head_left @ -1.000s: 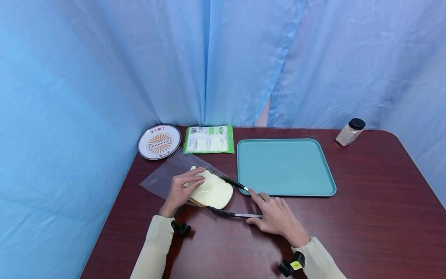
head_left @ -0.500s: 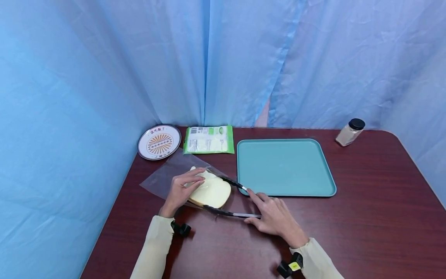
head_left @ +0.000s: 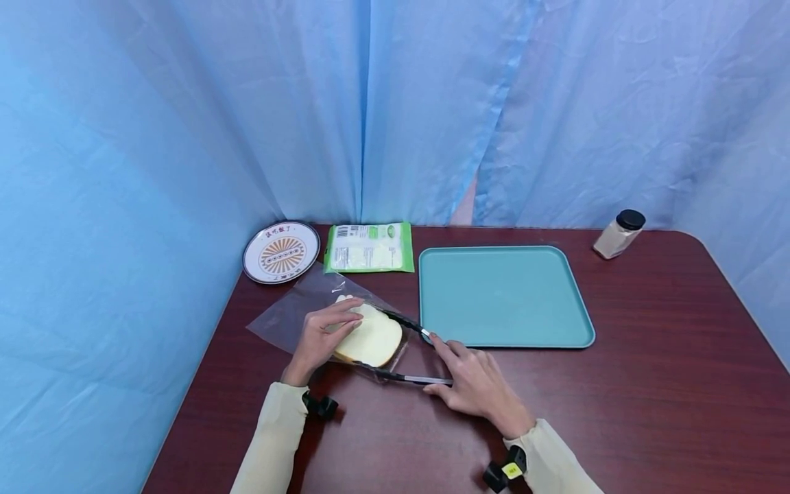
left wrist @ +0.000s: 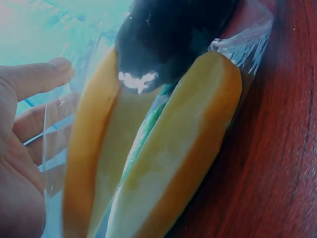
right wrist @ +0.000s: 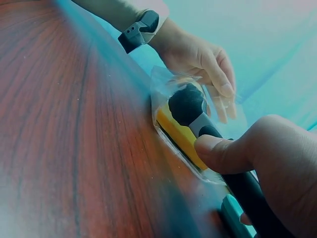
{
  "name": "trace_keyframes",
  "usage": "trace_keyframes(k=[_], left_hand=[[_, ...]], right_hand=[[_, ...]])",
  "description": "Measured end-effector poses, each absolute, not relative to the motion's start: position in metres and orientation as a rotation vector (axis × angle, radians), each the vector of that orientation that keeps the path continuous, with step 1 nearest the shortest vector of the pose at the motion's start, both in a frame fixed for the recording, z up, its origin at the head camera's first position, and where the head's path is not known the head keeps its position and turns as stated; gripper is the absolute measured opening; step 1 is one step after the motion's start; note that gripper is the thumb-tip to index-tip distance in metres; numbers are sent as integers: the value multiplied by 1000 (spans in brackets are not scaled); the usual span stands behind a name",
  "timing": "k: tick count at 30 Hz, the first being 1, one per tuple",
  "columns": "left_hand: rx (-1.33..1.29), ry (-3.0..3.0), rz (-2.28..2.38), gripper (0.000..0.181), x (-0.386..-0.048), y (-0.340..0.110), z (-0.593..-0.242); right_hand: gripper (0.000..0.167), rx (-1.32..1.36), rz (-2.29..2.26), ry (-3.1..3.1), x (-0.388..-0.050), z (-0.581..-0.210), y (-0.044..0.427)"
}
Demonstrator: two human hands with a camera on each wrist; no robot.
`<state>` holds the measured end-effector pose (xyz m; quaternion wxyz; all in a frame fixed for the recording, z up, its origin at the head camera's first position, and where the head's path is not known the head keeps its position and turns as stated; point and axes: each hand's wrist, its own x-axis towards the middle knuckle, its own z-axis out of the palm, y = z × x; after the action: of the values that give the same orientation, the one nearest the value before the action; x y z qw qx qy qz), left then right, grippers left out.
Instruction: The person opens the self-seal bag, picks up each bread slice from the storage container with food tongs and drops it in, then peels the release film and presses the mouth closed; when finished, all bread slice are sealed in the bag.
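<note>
In the head view two slices of bread (head_left: 376, 342) lie in or on a clear plastic bag (head_left: 285, 317) left of centre. My left hand (head_left: 324, 335) rests over their left part, fingers fairly straight. The left wrist view shows its thumb apart from its fingers, with film over those fingers (left wrist: 44, 121). My right hand (head_left: 478, 381) grips black-tipped tongs (head_left: 426, 379), thumb on one arm and index finger along the other. The spread tong arms flank the bread, and one black tip (right wrist: 188, 105) touches it. The tongs' rear end is hidden under my palm.
A teal tray (head_left: 506, 295) lies right of the bread, near the tongs. Behind stand a patterned plate (head_left: 282, 252) and a green-white packet (head_left: 369, 247). A black-lidded jar (head_left: 619, 234) is at the back right. Blue curtains (head_left: 395, 116) enclose the table.
My right hand and the tongs have slid left, and the bread has shifted slightly left with them. Film now shows past the bread's right edge. My left hand stays in place.
</note>
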<state>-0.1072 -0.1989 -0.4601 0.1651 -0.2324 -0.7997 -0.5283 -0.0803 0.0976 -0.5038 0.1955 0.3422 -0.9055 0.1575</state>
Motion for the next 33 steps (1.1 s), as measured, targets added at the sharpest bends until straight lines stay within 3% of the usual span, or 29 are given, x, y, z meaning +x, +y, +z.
trace_keyframes(k=[33], left_hand=[[-645, -2306, -1505, 10, -106, -198, -458]], right_hand=[[88, 929, 420, -2597, -86, -504, 75]])
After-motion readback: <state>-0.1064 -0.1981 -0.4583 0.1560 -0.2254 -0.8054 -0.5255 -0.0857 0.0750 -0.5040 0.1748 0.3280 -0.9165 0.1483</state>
